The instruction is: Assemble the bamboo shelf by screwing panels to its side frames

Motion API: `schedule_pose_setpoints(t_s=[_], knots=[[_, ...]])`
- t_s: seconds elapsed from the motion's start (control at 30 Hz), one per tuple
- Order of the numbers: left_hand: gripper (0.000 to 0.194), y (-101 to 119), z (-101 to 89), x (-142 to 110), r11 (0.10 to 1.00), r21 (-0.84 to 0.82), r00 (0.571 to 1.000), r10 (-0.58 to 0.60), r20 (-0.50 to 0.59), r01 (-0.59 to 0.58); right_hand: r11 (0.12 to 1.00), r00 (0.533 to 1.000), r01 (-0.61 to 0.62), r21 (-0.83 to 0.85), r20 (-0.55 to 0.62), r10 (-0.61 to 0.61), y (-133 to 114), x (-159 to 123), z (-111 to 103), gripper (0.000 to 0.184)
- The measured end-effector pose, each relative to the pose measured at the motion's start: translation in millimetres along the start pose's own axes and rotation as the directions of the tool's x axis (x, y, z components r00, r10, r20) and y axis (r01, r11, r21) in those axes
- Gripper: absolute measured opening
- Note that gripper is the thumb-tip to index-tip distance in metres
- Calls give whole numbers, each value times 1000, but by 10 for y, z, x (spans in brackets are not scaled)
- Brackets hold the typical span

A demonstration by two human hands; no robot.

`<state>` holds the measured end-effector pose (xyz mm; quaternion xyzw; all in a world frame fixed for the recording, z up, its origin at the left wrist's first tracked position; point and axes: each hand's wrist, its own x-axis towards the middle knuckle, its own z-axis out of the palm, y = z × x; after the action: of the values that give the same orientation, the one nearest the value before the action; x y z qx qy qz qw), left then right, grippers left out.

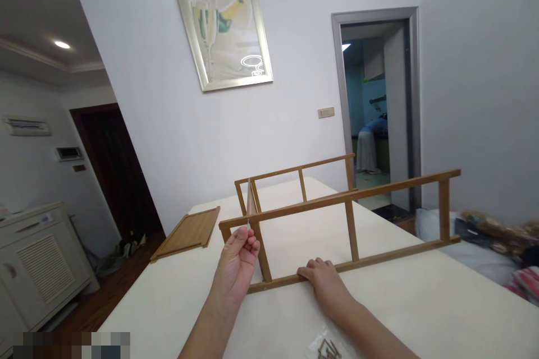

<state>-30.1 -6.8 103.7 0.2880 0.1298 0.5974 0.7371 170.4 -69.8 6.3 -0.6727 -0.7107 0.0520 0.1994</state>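
On the white table stands a wooden frame (351,230), on its side, with two ladder-like sides joined by a wooden shelf board (251,197) near its left end. My left hand (238,261) is at the near side's left end, pinching a thin silver metal rod (248,225) upright against the upper rail. Its exact kind is too small to make out. My right hand (326,286) lies over the lower near rail, fingers bent around it. Closer to me is a clear plastic bag (326,346) with several bronze-coloured screws, partly cut off by the picture's edge.
A slatted wooden panel (187,233) lies flat at the table's left edge. Beyond the white table (168,303), clothes and bags (488,241) are piled at the right. A person (370,143) bends over in the room past the doorway. A white cabinet (46,263) stands at left.
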Motion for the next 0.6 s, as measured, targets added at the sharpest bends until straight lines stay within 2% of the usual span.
schedule_pose_setpoints(t_s=[0.13, 0.27, 0.47, 0.6], knots=[[13, 6, 47, 6, 998, 46, 999, 39, 13, -40, 1000, 999, -18, 6, 27, 18, -13, 5, -24, 44], [17, 2, 62, 11, 994, 82, 997, 75, 6, -75, 1000, 1000, -8, 2, 6, 8, -15, 1, -19, 44], [22, -45, 49, -16, 971, 178, 983, 172, -62, -159, 1000, 1000, 13, -15, -17, -13, 4, -4, -5, 45], [24, -60, 50, -58, 950, 237, 976, 217, -27, -205, 998, 998, 23, -51, -59, -26, 30, -19, 43, 46]])
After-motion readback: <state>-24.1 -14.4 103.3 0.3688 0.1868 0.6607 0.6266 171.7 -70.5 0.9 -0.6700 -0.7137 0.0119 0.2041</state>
